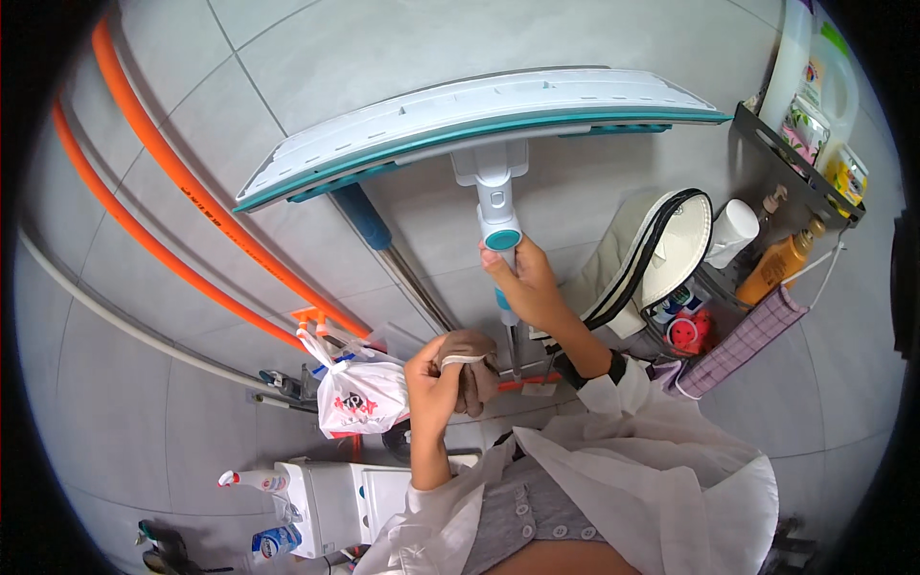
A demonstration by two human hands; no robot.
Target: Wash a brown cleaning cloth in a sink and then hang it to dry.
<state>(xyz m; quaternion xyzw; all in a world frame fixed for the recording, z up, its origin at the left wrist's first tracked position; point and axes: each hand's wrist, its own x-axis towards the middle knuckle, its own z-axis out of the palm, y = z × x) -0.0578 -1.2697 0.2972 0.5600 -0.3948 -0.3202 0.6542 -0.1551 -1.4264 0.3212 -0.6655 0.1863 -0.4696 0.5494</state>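
My right hand [525, 284] grips the white and teal handle [498, 206] of a flat mop, just below its joint. The mop's long white head with a teal edge [479, 120] is raised against the grey tiled wall. My left hand [433, 379] is shut on a bunched brown cloth [472, 369] with a white band, held close below the right hand. A second mop handle, blue and metal [379, 240], runs diagonally behind.
Two orange pipes [182, 182] cross the wall at left. A white plastic bag [359, 398] hangs from a hook. At right, a black rack [795, 163] holds bottles, a white bag [661, 249] and a pink checked cloth [747, 340]. Spray bottles [254, 479] stand beside a white cistern [335, 498].
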